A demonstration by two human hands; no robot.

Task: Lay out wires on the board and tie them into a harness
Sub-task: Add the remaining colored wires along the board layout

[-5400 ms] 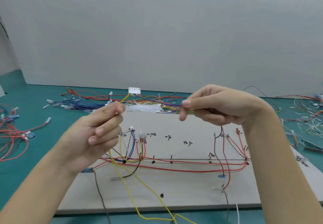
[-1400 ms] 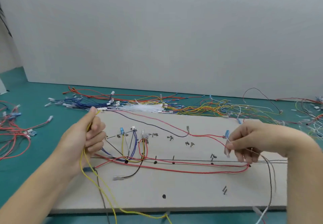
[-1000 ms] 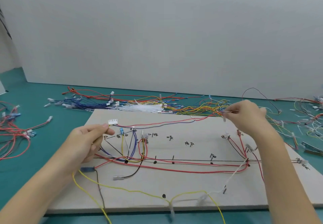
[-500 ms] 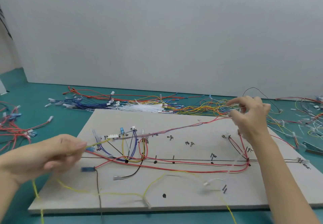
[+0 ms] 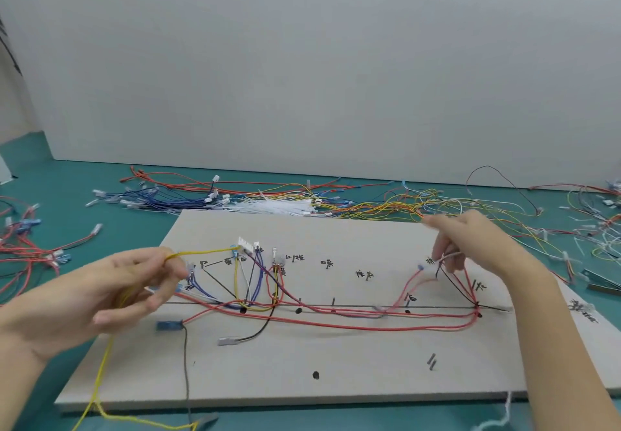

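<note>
just right of the left hand (image 5: 111,291), whose fingers (image 5: 168,259) pinch a yellow wire (image 5: 201,253), a white connector (image 5: 245,245) stands at that wire's end over the grey board (image 5: 302,363). red wires (image 5: 336,324) run along the board toward the right hand (image 5: 470,242), its fingertips (image 5: 443,257) curled on thin wire ends; grip blurred.

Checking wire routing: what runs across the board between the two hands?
In the head view, red wires sag along the black line on the board, between the left hand and right hand, past handwritten labels.
</note>
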